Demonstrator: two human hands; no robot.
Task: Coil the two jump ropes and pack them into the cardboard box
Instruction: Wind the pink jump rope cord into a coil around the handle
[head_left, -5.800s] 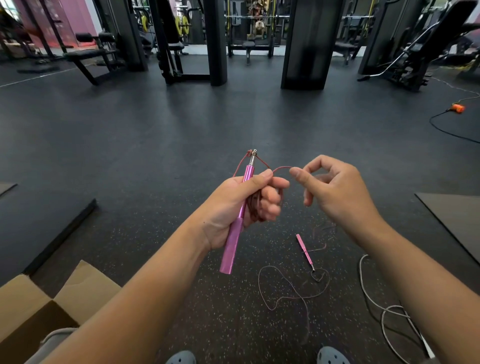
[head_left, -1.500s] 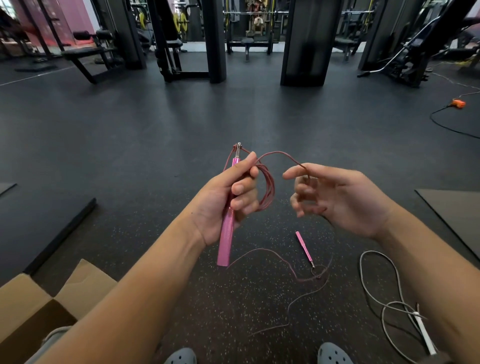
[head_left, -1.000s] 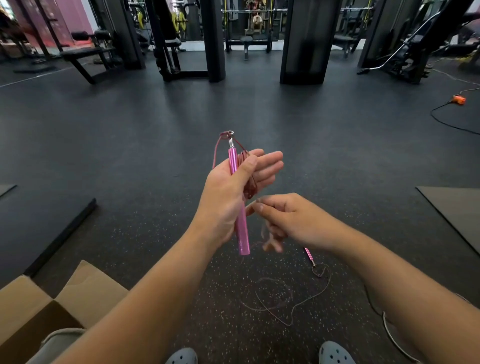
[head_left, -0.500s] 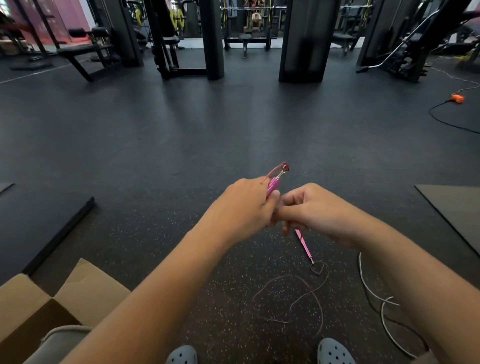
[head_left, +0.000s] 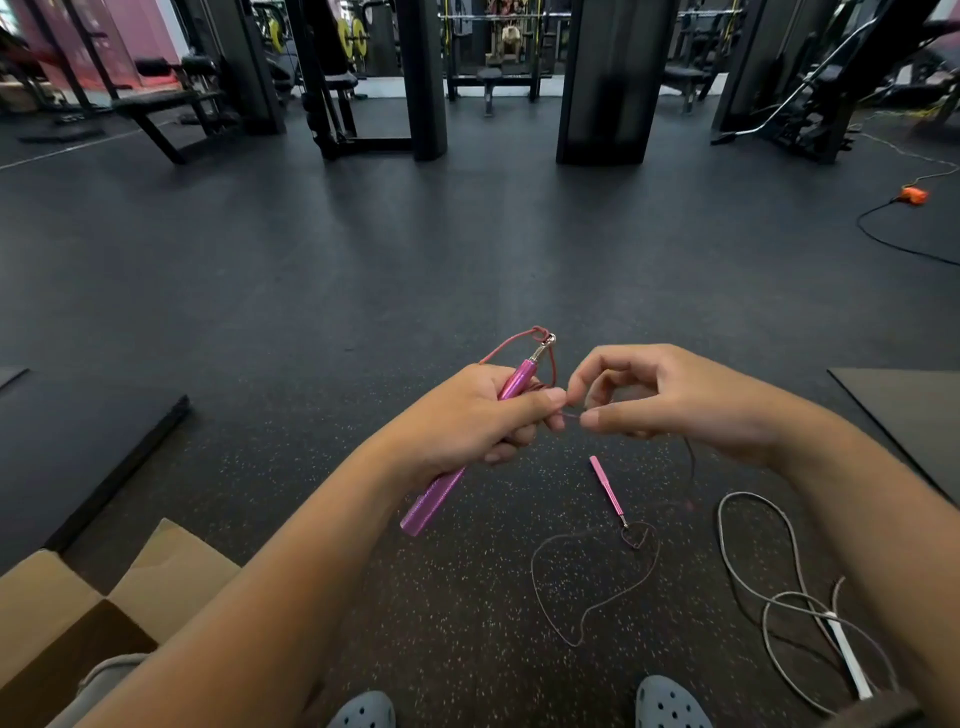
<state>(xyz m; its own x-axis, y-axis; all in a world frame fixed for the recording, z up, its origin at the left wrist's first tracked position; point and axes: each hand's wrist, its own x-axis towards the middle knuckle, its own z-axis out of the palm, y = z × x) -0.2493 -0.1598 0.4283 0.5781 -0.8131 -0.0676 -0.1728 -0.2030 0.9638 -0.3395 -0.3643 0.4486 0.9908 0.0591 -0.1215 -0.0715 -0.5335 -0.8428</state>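
The left hand (head_left: 467, 421) still grips the pink handle (head_left: 452, 457), now tilted toward 1 o'clock. The right hand (head_left: 670, 400) has risen, its fingers (head_left: 589, 417) pinching the pink cord (head_left: 571, 414) at 3 o'clock.

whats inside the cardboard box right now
Only a corner of the cardboard box shows, flaps open, with bare brown interior visible. No rope is seen inside; the rest is cut off by the frame edge and covered by the left forearm and knee.

Cardboard box (head_left: 78, 618) cut by frame edge
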